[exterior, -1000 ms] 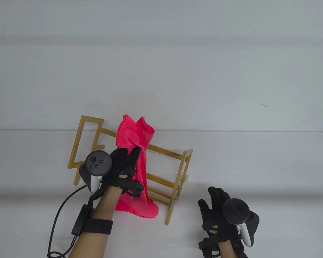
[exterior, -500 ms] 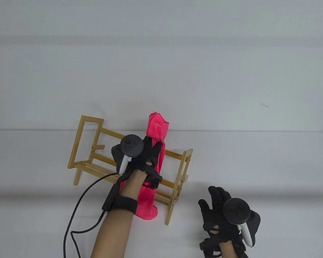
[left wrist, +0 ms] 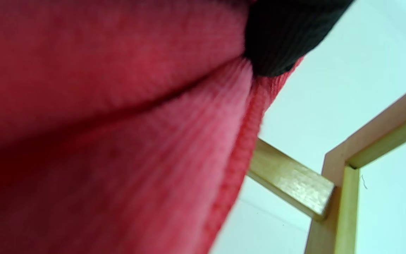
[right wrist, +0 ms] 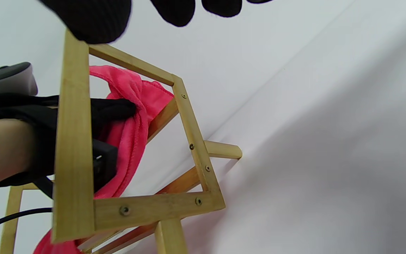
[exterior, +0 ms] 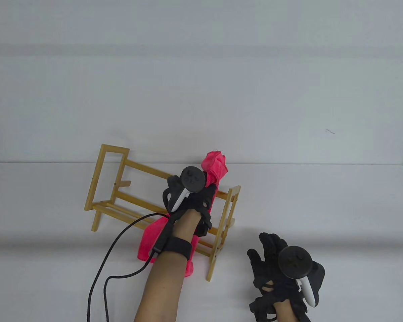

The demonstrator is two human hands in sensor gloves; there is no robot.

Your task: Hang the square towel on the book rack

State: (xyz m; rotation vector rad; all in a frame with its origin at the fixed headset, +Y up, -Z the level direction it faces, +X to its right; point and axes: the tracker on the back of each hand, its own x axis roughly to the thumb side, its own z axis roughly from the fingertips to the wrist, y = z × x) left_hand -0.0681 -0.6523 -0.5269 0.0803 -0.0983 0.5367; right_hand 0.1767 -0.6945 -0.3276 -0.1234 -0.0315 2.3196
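A pink square towel (exterior: 216, 165) is gripped by my left hand (exterior: 201, 198) above the top rail of the wooden book rack (exterior: 109, 177), near its right end. The towel's lower part (exterior: 149, 239) trails down the front of the rack to the table. In the left wrist view the towel (left wrist: 118, 141) fills the frame beside a rack rail (left wrist: 291, 181). In the right wrist view the towel (right wrist: 132, 106) and rack frame (right wrist: 72, 148) show with my left fingers (right wrist: 115, 109) on the cloth. My right hand (exterior: 272, 265) rests open on the table, right of the rack.
The rack stands at an angle on a white table (exterior: 339, 208) with a white wall behind. A black cable (exterior: 121, 241) runs from my left wrist across the table in front of the rack.
My left hand has carried the towel to the right along the top rail, towards the rack's right end. The towel's upper bunch is smaller. My right hand has stayed put.
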